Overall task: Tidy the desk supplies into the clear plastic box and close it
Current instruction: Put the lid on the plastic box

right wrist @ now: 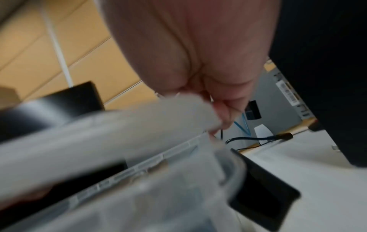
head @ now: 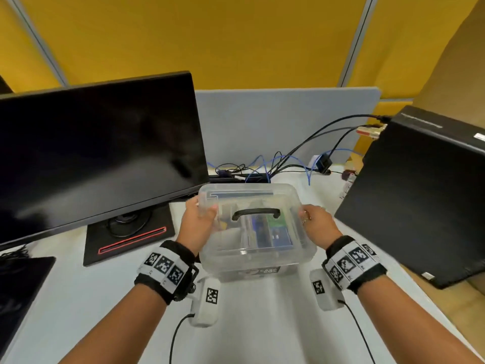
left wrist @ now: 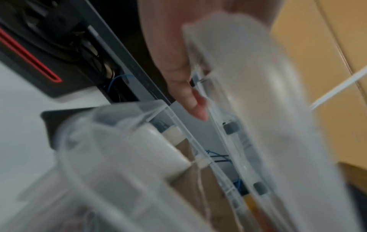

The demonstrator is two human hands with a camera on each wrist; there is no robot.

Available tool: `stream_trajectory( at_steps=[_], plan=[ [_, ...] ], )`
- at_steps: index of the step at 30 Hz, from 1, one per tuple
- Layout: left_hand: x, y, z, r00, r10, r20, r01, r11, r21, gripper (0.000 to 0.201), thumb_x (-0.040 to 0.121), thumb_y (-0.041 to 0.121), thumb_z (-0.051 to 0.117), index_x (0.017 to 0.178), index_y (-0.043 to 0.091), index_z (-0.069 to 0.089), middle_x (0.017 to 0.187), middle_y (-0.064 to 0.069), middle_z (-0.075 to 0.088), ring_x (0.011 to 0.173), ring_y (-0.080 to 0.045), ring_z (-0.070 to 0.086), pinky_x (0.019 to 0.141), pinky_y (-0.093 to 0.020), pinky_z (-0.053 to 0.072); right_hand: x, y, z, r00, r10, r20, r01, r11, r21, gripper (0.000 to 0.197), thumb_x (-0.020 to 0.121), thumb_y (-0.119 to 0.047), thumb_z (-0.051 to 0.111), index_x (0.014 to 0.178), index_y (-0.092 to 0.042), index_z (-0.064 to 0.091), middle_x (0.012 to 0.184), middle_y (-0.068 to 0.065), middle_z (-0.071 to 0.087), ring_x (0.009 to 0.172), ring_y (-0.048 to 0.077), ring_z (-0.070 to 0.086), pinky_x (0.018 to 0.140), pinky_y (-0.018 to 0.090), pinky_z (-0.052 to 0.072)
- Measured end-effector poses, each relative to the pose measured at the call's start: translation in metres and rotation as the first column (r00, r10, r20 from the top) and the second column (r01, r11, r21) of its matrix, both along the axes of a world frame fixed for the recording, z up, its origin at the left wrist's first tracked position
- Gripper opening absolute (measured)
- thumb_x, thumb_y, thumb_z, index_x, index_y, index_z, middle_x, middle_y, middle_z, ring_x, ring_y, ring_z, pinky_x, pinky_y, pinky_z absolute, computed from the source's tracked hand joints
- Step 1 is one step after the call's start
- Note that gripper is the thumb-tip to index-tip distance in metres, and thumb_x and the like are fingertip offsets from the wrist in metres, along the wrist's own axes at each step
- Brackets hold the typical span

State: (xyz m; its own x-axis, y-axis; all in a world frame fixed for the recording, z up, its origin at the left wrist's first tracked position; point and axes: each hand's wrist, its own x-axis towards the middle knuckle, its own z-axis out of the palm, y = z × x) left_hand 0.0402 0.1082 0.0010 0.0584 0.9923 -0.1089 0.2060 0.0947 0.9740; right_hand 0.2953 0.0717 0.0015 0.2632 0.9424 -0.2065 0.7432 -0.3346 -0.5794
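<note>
The clear plastic lid with a black carry handle is held level just above the clear box on the white desk. My left hand grips the lid's left end and my right hand grips its right end. Blue, green and white supplies show through the lid inside the box. In the left wrist view a gap shows between the lid and the box rim. The right wrist view shows the right hand pinching the blurred lid above the box.
A dark monitor on a red-trimmed base stands close on the left. A black computer tower stands on the right. Tangled black and blue cables lie behind the box, before a grey partition.
</note>
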Motion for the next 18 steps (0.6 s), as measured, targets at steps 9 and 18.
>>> stream_trajectory(
  at_steps=[9, 18],
  plan=[
    [0.006, -0.003, -0.021, 0.653, -0.064, -0.755, 0.01, 0.997, -0.075, 0.05, 0.098, 0.03, 0.035, 0.145, 0.016, 0.027, 0.144, -0.013, 0.032, 0.13, -0.035, 0.029, 0.104, -0.047, 0.034, -0.001, -0.003, -0.023, 0.993, -0.038, 0.108, 0.034, 0.999, 0.038, 0.029, 0.095, -0.002, 0.031, 0.109, 0.005, 0.055, 0.11, 0.028, 0.05, 0.104, 0.038, 0.049, 0.089, 0.033, 0.039],
    [-0.002, 0.01, -0.02, 0.718, -0.066, -0.693, 0.065, 0.998, -0.028, 0.041, 0.1, 0.018, 0.034, 0.14, 0.008, 0.035, 0.124, -0.024, 0.058, 0.114, -0.038, 0.054, 0.094, -0.038, 0.042, -0.007, 0.0, -0.033, 0.996, 0.092, -0.018, -0.092, 0.996, -0.004, 0.04, 0.099, -0.032, 0.035, 0.116, -0.001, 0.051, 0.109, 0.022, 0.063, 0.104, 0.036, 0.057, 0.084, 0.035, 0.042]
  ],
)
